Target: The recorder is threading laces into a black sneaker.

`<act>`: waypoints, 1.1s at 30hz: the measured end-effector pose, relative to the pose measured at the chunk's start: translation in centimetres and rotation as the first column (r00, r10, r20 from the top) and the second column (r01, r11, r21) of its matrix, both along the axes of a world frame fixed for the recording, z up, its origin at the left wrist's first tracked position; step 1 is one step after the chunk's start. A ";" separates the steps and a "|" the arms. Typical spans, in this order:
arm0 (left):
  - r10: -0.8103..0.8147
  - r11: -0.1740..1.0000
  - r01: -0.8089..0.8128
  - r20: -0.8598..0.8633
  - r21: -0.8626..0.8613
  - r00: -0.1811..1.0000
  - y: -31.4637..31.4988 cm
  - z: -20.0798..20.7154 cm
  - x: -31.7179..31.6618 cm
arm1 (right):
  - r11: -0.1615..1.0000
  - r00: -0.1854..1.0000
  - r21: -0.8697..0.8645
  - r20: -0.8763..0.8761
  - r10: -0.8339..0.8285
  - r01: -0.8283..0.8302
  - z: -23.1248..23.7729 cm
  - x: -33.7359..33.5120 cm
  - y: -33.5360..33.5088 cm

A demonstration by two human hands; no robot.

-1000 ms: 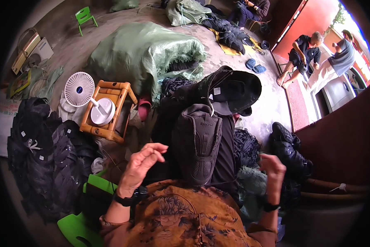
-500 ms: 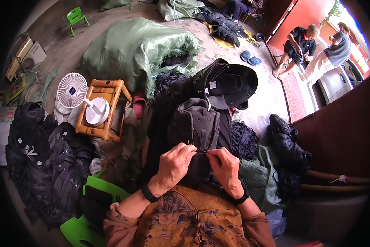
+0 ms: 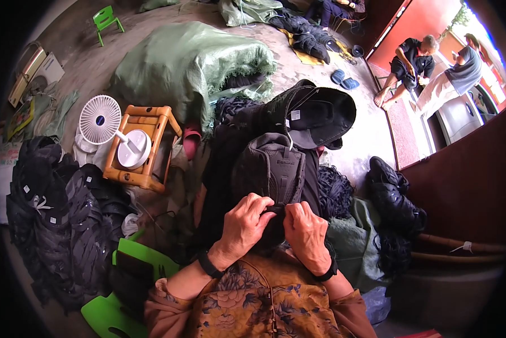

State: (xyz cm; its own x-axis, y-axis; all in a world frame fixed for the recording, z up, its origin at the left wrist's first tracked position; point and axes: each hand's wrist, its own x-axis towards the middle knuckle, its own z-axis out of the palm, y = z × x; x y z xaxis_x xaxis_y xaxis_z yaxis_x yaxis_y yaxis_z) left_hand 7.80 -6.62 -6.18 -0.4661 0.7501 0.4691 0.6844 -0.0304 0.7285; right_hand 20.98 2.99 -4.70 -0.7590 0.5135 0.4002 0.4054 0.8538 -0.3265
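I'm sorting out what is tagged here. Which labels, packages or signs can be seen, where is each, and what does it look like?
Small label: on the dark grey hat that both hands pinch, pale lettering.
White tag: square, inside the black hat behind it.
White tags: small squares on the black pile at left.
Printed sheet: far left on the floor, yellow and green.

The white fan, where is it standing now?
In the head view the white fan is at the person's left, against the wooden stool, above the pile of black hats.
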 end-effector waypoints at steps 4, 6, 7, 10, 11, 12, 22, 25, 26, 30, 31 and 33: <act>-0.014 1.000 0.014 -0.005 -0.028 1.000 0.0 0.0 -0.1 | 1.000 0.996 -0.014 0.084 0.003 -0.002 0.5 -0.4 0.4; -0.022 0.999 0.023 0.009 -0.034 1.000 0.0 -0.1 -0.3 | 0.990 0.998 -0.132 -0.044 0.039 -0.044 0.6 -0.6 1.3; -0.047 0.996 0.049 0.029 -0.071 0.998 0.0 -0.1 -0.5 | 0.963 0.988 -0.252 -0.142 0.062 -0.096 0.7 -0.7 1.9; -0.055 0.998 0.058 0.076 -0.037 0.996 0.1 -0.1 -0.7 | 0.563 0.994 -0.822 -0.109 -0.007 -0.086 0.6 -0.5 3.0; -0.058 0.998 0.060 0.070 -0.025 0.996 0.2 -0.1 -0.7 | 0.533 0.997 -0.845 -0.067 -0.037 -0.037 0.5 -0.3 3.3; -0.058 0.998 0.061 0.088 -0.032 0.994 0.3 -0.1 -0.7 | 0.514 0.993 -0.851 -0.120 0.003 -0.104 0.4 -0.3 3.4; -0.065 0.997 0.069 0.127 -0.034 0.990 0.5 -0.4 -0.7 | 0.874 0.980 -0.485 -0.189 -0.058 -0.042 -1.2 -0.8 1.4; -0.047 0.999 0.049 0.150 -0.011 0.988 0.3 -0.5 -0.5 | 0.970 0.963 -0.243 -0.265 -0.040 -0.026 -1.4 -0.9 0.7; -0.043 0.999 0.044 0.150 -0.001 0.988 0.3 -0.5 -0.4 | 0.892 0.963 -0.452 -0.245 -0.109 -0.014 -1.3 -0.8 0.7; -0.042 0.999 0.042 0.146 0.003 0.988 0.5 -0.6 -0.4 | 0.580 0.981 -0.813 -0.147 -0.124 -0.048 -0.4 -0.3 2.2; -0.047 0.999 0.049 0.149 -0.015 0.988 0.5 -0.6 -0.5 | 0.512 0.986 -0.855 -0.144 -0.083 -0.082 -0.2 -0.3 2.5; -0.055 0.998 0.057 0.169 -0.006 0.984 0.6 -0.7 -0.6 | 0.497 0.990 -0.863 -0.130 -0.053 -0.087 -0.2 -0.5 2.8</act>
